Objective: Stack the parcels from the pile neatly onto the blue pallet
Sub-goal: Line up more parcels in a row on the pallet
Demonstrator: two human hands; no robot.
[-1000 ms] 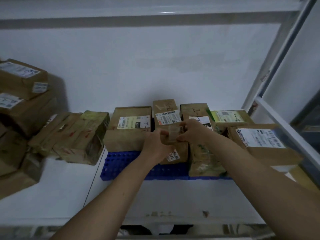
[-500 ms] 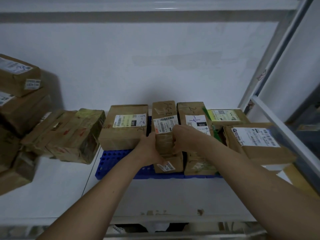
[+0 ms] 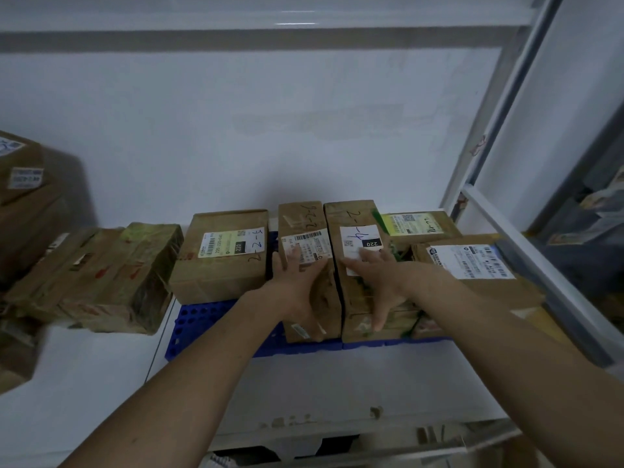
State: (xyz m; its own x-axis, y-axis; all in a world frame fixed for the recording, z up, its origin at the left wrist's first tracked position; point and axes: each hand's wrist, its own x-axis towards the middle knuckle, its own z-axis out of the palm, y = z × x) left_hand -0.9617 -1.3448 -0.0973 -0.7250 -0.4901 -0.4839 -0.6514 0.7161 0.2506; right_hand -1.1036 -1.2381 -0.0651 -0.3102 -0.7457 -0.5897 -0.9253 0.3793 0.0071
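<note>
A blue pallet (image 3: 202,319) lies on the white floor against the wall and carries a row of brown cardboard parcels. My left hand (image 3: 297,275) rests flat on a narrow parcel (image 3: 305,217) in the middle of the row, fingers over its barcode label. My right hand (image 3: 374,282) presses with spread fingers on the neighbouring parcel (image 3: 351,214), which has a white label marked 220. Both parcels stand side by side and touch. A wider parcel (image 3: 223,255) sits to their left on the pallet.
More parcels sit at the pallet's right end: one with a yellow label (image 3: 418,224), one with a big white label (image 3: 472,265). The loose pile (image 3: 101,278) lies left of the pallet, with taller stacked boxes (image 3: 23,197) behind it. A metal rack frame (image 3: 489,204) stands on the right.
Both hands gripped the narrow parcel above the row, then lowered it into the gap. It now stands on the pallet; my fingers have straightened, and the right hand has shifted onto the neighbouring parcel.
</note>
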